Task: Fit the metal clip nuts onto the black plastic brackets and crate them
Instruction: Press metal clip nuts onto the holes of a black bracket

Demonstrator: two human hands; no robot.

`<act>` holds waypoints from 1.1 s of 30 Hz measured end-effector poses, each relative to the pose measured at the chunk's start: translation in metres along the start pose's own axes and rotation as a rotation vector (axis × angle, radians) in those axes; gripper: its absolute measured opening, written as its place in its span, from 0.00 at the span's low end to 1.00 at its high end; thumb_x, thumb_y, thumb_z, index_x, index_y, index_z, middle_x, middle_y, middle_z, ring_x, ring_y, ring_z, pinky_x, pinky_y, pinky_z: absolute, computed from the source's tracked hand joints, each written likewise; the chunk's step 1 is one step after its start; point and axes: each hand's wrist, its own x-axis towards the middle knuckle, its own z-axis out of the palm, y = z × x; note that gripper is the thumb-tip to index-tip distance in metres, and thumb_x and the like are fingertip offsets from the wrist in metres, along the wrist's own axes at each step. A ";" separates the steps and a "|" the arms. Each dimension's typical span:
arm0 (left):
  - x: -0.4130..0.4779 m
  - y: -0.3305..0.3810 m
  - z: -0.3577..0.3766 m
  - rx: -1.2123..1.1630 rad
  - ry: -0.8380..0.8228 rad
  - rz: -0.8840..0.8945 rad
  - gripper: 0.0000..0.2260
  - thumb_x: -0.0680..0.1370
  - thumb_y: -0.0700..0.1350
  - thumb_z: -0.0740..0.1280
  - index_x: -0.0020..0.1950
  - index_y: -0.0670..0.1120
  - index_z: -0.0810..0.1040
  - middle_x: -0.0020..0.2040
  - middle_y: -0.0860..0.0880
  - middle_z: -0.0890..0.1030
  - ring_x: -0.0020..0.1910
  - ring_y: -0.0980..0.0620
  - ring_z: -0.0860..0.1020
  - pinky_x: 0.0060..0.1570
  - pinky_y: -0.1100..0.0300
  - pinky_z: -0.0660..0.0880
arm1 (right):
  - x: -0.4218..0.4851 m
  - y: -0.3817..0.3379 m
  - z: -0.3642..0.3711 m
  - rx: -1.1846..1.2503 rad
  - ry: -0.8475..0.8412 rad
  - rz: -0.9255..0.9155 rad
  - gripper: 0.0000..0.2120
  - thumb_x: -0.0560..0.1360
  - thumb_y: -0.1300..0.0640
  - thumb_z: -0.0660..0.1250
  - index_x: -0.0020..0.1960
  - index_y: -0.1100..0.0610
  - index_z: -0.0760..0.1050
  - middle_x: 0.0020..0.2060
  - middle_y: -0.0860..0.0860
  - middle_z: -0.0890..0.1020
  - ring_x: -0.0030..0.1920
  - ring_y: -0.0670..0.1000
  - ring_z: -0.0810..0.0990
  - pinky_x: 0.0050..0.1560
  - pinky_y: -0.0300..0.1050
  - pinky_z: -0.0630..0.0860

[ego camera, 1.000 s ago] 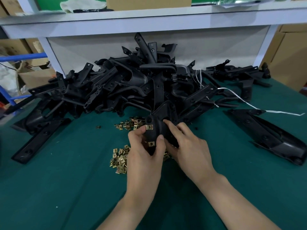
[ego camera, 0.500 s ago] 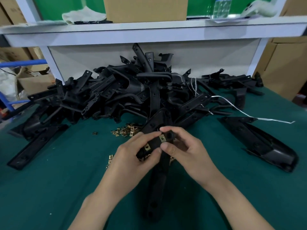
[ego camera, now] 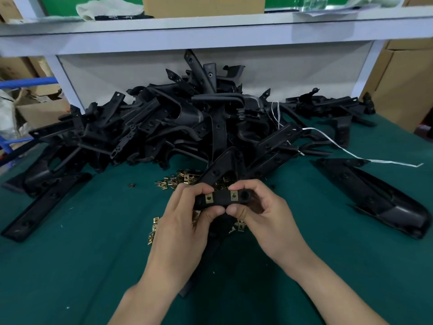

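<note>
Both hands grip one black plastic bracket (ego camera: 221, 199) just above the green table, its flat end level and facing me. Two brass clip nuts (ego camera: 209, 198) sit on that end, side by side. My left hand (ego camera: 185, 221) pinches the left part, thumb below and fingers on top. My right hand (ego camera: 264, 216) pinches the right part the same way. The bracket's long body runs down under my hands, mostly hidden. Loose clip nuts (ego camera: 178, 180) lie in a small heap just behind the hands, and more clip nuts (ego camera: 153, 231) show beside my left hand.
A big pile of black brackets (ego camera: 187, 123) fills the back of the green table (ego camera: 70, 266). A long bracket (ego camera: 42, 207) lies at the left, a larger black part (ego camera: 379, 198) at the right. A white strap (ego camera: 351, 153) trails rightward. A white shelf (ego camera: 210, 31) overhangs the pile.
The bracket end has turned from tilted to level between my hands. Both clip nuts now face me side by side, and both thumbs have shifted under the bracket.
</note>
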 end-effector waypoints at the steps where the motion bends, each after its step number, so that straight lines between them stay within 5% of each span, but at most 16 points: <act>1: 0.000 0.000 0.000 0.004 0.004 0.010 0.11 0.79 0.60 0.63 0.59 0.60 0.71 0.54 0.63 0.74 0.51 0.61 0.76 0.46 0.62 0.73 | -0.001 0.000 0.001 -0.009 0.007 -0.007 0.12 0.74 0.55 0.75 0.52 0.40 0.80 0.43 0.41 0.84 0.45 0.40 0.81 0.46 0.30 0.73; 5: 0.000 0.001 0.000 -0.004 0.022 0.030 0.08 0.81 0.56 0.62 0.59 0.57 0.71 0.54 0.62 0.74 0.50 0.61 0.76 0.45 0.59 0.73 | -0.002 0.000 0.004 -0.010 0.018 -0.025 0.13 0.76 0.60 0.73 0.53 0.43 0.79 0.43 0.41 0.84 0.43 0.40 0.80 0.46 0.29 0.73; 10: 0.000 0.002 0.001 -0.002 0.024 0.019 0.07 0.81 0.50 0.67 0.57 0.58 0.72 0.54 0.63 0.74 0.52 0.62 0.76 0.47 0.68 0.72 | -0.003 -0.001 0.005 -0.020 0.029 -0.021 0.14 0.76 0.63 0.72 0.52 0.44 0.79 0.41 0.40 0.84 0.42 0.39 0.80 0.45 0.28 0.73; 14: 0.000 0.004 -0.002 -0.055 0.027 -0.034 0.10 0.76 0.58 0.67 0.56 0.65 0.73 0.54 0.65 0.76 0.54 0.62 0.77 0.50 0.74 0.70 | -0.002 -0.004 0.005 -0.012 0.027 -0.029 0.12 0.76 0.60 0.73 0.52 0.44 0.79 0.42 0.42 0.84 0.44 0.40 0.81 0.47 0.29 0.73; 18: -0.002 0.003 -0.001 -0.142 0.031 -0.177 0.17 0.70 0.67 0.66 0.57 0.67 0.71 0.54 0.66 0.78 0.47 0.60 0.79 0.41 0.68 0.74 | -0.001 -0.003 0.007 0.007 0.041 -0.027 0.11 0.75 0.58 0.73 0.53 0.44 0.79 0.44 0.43 0.84 0.46 0.40 0.81 0.48 0.30 0.73; 24: 0.000 0.004 -0.004 -0.149 -0.002 -0.130 0.12 0.72 0.64 0.65 0.54 0.65 0.72 0.50 0.63 0.78 0.45 0.60 0.78 0.42 0.74 0.70 | -0.001 0.000 0.006 0.030 0.056 0.019 0.13 0.71 0.50 0.74 0.54 0.41 0.78 0.49 0.44 0.84 0.51 0.43 0.82 0.51 0.33 0.75; 33: 0.000 -0.001 -0.006 -0.166 -0.045 -0.145 0.12 0.72 0.65 0.65 0.53 0.66 0.72 0.49 0.61 0.80 0.48 0.58 0.79 0.43 0.71 0.72 | 0.001 -0.002 0.003 0.054 0.019 0.072 0.11 0.69 0.52 0.74 0.50 0.44 0.81 0.42 0.43 0.84 0.43 0.40 0.81 0.43 0.31 0.75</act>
